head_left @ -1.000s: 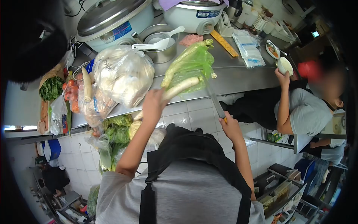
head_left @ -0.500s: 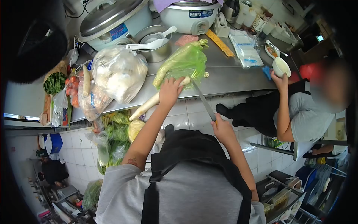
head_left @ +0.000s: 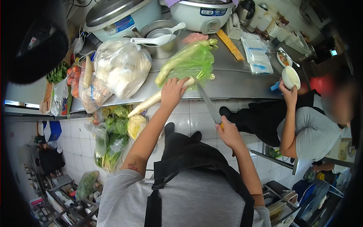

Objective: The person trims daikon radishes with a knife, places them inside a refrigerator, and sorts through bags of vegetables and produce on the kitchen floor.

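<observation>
The green plastic bag on the metal table has long pale vegetables inside, their stalk ends poking out at the top. Left of it, a bulging clear bag is filled with white contents too creased over to name, and a smaller clear bag leans beside it near tomatoes. A steel pot has white ladles resting across its rim; two cookers stand behind. At the right, a small dish has orange food and a spoon in it, and a co-worker holds a white bowl. The white radish lies across the table's front edge, thick end close against the green bag, thin end jutting past the edge. The left hand grips it near the thick end; the right hand is closed around the handle of a knife, its blade tip by that end. Bagged greens sit below the edge.
</observation>
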Motion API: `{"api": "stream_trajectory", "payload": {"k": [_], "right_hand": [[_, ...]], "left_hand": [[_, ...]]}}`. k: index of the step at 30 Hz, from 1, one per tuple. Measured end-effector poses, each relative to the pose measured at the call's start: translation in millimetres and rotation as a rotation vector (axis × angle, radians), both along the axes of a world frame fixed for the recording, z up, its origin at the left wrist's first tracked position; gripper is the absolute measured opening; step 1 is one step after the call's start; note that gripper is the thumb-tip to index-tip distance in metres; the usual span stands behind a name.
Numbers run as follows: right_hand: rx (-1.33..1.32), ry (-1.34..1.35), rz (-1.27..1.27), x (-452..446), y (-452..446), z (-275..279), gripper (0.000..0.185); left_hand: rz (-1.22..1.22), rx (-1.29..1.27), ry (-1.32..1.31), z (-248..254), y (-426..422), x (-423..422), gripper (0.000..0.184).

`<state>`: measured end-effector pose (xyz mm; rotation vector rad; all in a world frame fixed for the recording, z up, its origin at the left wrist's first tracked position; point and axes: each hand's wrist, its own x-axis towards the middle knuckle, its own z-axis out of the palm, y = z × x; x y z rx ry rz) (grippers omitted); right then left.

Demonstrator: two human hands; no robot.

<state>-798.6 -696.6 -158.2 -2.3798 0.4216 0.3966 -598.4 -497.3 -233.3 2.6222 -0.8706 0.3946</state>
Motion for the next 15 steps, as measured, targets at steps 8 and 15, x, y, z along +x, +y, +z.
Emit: {"api": "stream_trajectory", "payload": {"k": [8, 15], "right_hand": [[-0.087, 0.107, 0.032, 19, 5, 19, 0.028], [-0.117, 0.117, 0.050, 41, 17, 9, 0.026]], "left_hand": [[0.017, 0.029, -0.018, 4, -3, 3, 0.040], [0.043, 0.051, -0.032, 2, -7, -5, 0.041]]}}
